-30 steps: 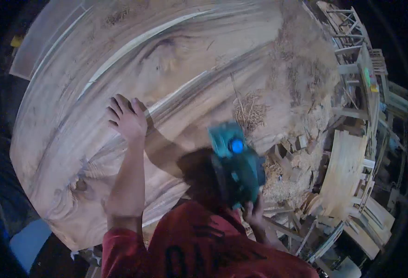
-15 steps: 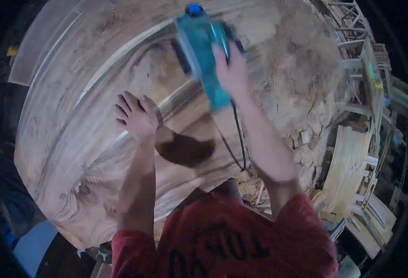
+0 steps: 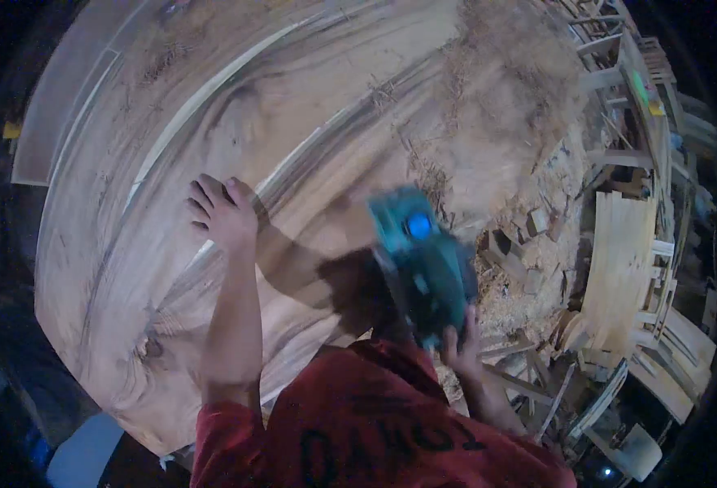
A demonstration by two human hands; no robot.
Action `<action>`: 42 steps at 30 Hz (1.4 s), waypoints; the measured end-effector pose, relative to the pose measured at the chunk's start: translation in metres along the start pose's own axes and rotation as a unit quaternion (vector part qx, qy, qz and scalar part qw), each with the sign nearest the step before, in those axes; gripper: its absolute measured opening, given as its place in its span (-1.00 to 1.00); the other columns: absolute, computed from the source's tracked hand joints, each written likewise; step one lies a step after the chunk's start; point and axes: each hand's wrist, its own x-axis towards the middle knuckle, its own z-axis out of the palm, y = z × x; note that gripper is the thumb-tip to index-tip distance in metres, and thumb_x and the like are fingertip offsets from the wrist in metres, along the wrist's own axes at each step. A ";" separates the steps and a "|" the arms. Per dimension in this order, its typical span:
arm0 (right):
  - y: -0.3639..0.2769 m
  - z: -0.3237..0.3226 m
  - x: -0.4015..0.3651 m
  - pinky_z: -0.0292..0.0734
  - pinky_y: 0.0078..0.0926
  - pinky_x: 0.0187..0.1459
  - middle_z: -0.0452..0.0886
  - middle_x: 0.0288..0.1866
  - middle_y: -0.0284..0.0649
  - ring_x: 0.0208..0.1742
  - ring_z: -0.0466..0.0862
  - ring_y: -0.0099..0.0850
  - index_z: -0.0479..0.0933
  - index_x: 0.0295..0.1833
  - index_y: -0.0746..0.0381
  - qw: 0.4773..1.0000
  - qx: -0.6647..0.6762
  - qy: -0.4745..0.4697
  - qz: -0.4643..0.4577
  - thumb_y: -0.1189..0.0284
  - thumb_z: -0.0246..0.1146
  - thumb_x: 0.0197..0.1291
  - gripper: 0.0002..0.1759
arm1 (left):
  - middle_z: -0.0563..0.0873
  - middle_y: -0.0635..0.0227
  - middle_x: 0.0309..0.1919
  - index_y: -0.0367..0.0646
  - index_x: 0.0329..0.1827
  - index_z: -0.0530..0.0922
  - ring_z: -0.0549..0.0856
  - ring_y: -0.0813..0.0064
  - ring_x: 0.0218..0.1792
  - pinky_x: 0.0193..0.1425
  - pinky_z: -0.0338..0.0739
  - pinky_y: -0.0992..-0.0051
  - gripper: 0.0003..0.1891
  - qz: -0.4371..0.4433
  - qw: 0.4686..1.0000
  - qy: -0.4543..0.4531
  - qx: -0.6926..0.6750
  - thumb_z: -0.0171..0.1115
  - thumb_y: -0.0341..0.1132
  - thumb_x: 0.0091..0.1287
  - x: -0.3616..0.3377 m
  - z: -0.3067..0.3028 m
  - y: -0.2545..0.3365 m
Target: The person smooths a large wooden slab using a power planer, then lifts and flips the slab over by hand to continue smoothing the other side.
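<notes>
A large wooden slab [image 3: 318, 122] with wavy grain and pale streaks fills the middle of the head view. My left hand [image 3: 225, 213] rests on it, fingers spread and holding nothing. A teal power planer [image 3: 427, 268] with a blue knob is at the slab's near right edge, close to my body and blurred by motion. My right hand [image 3: 462, 346] is wrapped round its rear handle, partly hidden behind the tool. A dark shadow lies on the wood between my hands.
Wood shavings [image 3: 496, 122] lie over the slab's right part. Offcuts and chips [image 3: 529, 244] are heaped to the right. Pale boards [image 3: 618, 268] and wooden frames stand farther right. A flat panel [image 3: 41, 146] is at the upper left.
The planer and my right hand have moved from the upper middle of the slab back toward my body. My left hand remains spread on the wood.
</notes>
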 end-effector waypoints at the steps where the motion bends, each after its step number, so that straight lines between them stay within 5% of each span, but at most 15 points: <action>1: 0.008 -0.005 -0.039 0.55 -0.20 0.08 0.63 -0.03 0.11 0.01 0.67 -0.08 0.26 0.43 0.43 0.991 0.099 -0.028 0.087 0.39 0.20 0.27 -0.35 | 0.10 0.02 0.61 -0.13 0.61 0.10 0.03 -0.22 0.58 0.50 -0.07 -0.31 -0.27 0.000 1.000 0.000 -0.005 -0.24 0.16 0.54 -0.001 0.000 0.000; 2: 0.011 -0.006 -0.058 0.53 -0.15 0.10 0.62 0.00 0.12 0.05 0.65 -0.04 0.28 0.41 0.43 0.964 0.197 -0.054 0.173 0.37 0.20 0.27 -0.35 | 0.10 0.02 0.61 -0.14 0.61 0.09 0.02 -0.23 0.59 0.50 -0.07 -0.32 -0.27 0.002 1.000 0.000 -0.011 -0.24 0.16 0.54 -0.001 0.002 0.003; 5: -0.007 -0.001 -0.004 0.50 -0.13 0.16 0.60 0.04 0.13 0.11 0.62 -0.01 0.30 0.38 0.44 0.950 0.228 -0.066 0.203 0.34 0.18 0.29 -0.38 | 0.11 0.00 0.60 -0.16 0.60 0.11 0.02 -0.25 0.58 0.50 -0.06 -0.33 -0.28 0.008 1.000 0.018 -0.021 -0.23 0.14 0.54 -0.004 0.011 0.013; 9: -0.027 0.030 0.168 0.57 -0.17 0.06 0.63 0.03 0.16 -0.01 0.69 0.02 0.31 0.39 0.41 0.971 0.203 -0.070 0.108 0.31 0.20 0.34 -0.40 | 0.12 0.16 0.63 -0.05 0.62 0.11 0.04 -0.18 0.60 0.51 -0.05 -0.30 -0.27 -0.005 1.000 0.011 -0.020 -0.23 0.20 0.53 -0.004 0.008 0.020; 10: -0.037 0.046 0.206 0.59 -0.16 0.01 0.65 -0.01 0.18 -0.03 0.71 0.06 0.31 0.39 0.38 0.938 0.269 -0.067 0.210 0.25 0.20 0.37 -0.39 | 0.12 0.16 0.62 -0.06 0.62 0.12 0.03 -0.17 0.60 0.51 -0.04 -0.30 -0.28 -0.011 1.000 0.008 -0.016 -0.23 0.19 0.53 -0.003 0.005 0.023; 13: -0.048 0.079 0.335 0.62 -0.06 -0.02 0.69 -0.10 0.23 -0.05 0.71 0.17 0.34 0.38 0.33 0.978 0.200 0.026 0.049 0.08 0.16 0.40 -0.35 | 0.15 0.05 0.60 -0.14 0.59 0.15 0.06 -0.23 0.57 0.50 -0.03 -0.29 -0.30 -0.008 1.000 0.008 -0.016 -0.18 0.12 0.53 -0.001 -0.003 0.031; 17: -0.044 0.121 0.465 0.48 0.00 0.20 0.65 0.08 0.21 0.16 0.62 0.16 0.40 0.38 0.23 0.968 0.227 -0.039 0.101 -0.08 0.10 0.37 -0.30 | 0.17 0.01 0.58 -0.16 0.57 0.20 0.10 -0.23 0.55 0.50 -0.01 -0.27 -0.33 -0.003 1.000 0.024 -0.007 -0.16 0.08 0.52 -0.002 0.000 0.027; 22: -0.045 0.116 0.426 0.47 -0.12 0.25 0.64 0.15 0.16 0.20 0.63 0.06 0.39 0.39 0.27 0.958 0.270 -0.033 0.097 -0.05 0.12 0.39 -0.30 | 0.20 0.09 0.58 -0.12 0.56 0.23 0.10 -0.15 0.58 0.53 -0.05 -0.24 -0.36 -0.011 0.999 0.028 -0.038 -0.21 0.05 0.53 -0.001 0.005 0.024; 26: -0.056 0.057 0.267 0.52 -0.30 0.16 0.65 0.10 0.04 0.06 0.67 -0.20 0.32 0.41 0.41 0.926 0.320 -0.099 0.173 0.26 0.18 0.45 -0.42 | 0.26 0.15 0.57 -0.14 0.53 0.29 0.11 -0.03 0.60 0.57 -0.09 -0.17 -0.40 -0.035 0.993 0.036 -0.102 -0.23 -0.01 0.55 -0.006 -0.001 0.020; 27: -0.031 0.057 0.211 0.51 -0.30 0.16 0.63 0.12 0.05 0.08 0.64 -0.23 0.30 0.43 0.40 0.961 0.238 -0.089 0.105 0.33 0.16 0.44 -0.43 | 0.28 0.15 0.56 -0.15 0.53 0.30 0.12 0.00 0.60 0.58 -0.09 -0.15 -0.41 -0.044 0.991 0.032 -0.124 -0.24 -0.02 0.56 -0.008 -0.004 0.019; 30: -0.006 0.001 0.072 0.46 -0.18 0.25 0.55 0.21 0.18 0.22 0.59 -0.05 0.22 0.46 0.42 0.923 0.247 -0.232 0.180 0.43 0.21 0.33 -0.35 | 0.32 0.16 0.54 -0.15 0.52 0.32 0.15 0.08 0.59 0.60 -0.11 -0.09 -0.44 -0.058 0.976 0.053 -0.203 -0.26 -0.06 0.58 -0.002 -0.007 0.022; 32: 0.009 -0.017 0.004 0.51 -0.12 0.22 0.59 0.15 0.20 0.18 0.62 0.02 0.19 0.47 0.43 0.954 0.182 -0.226 0.077 0.37 0.33 0.22 -0.22 | 0.33 0.17 0.53 -0.16 0.51 0.33 0.16 0.11 0.59 0.62 -0.13 -0.05 -0.45 -0.060 0.969 0.069 -0.229 -0.27 -0.08 0.59 -0.003 -0.004 0.019; 36: -0.007 0.002 0.021 0.55 -0.06 0.15 0.62 0.08 0.24 0.12 0.66 0.12 0.19 0.46 0.47 0.941 0.223 -0.224 0.118 0.34 0.36 0.19 -0.18 | 0.33 0.17 0.53 -0.17 0.51 0.33 0.16 0.11 0.59 0.63 -0.13 -0.02 -0.46 -0.061 0.967 0.067 -0.238 -0.28 -0.09 0.60 -0.005 -0.004 0.020; 37: -0.027 0.006 0.061 0.56 -0.08 0.15 0.60 0.09 0.28 0.11 0.65 0.15 0.19 0.46 0.48 0.931 0.184 -0.270 0.164 0.33 0.35 0.22 -0.20 | 0.33 0.17 0.53 -0.17 0.51 0.33 0.15 0.12 0.60 0.63 -0.13 -0.02 -0.46 -0.064 0.966 0.061 -0.243 -0.28 -0.09 0.60 -0.006 -0.006 0.021; 42: -0.088 0.082 0.260 0.60 -0.09 0.06 0.63 0.03 0.26 0.06 0.68 0.15 0.27 0.43 0.37 0.944 0.290 -0.121 0.098 0.25 0.25 0.37 -0.34 | 0.25 0.19 0.58 -0.16 0.56 0.24 0.14 0.08 0.60 0.59 -0.07 -0.10 -0.41 -0.048 0.990 0.044 -0.122 -0.24 -0.04 0.57 -0.001 -0.002 0.023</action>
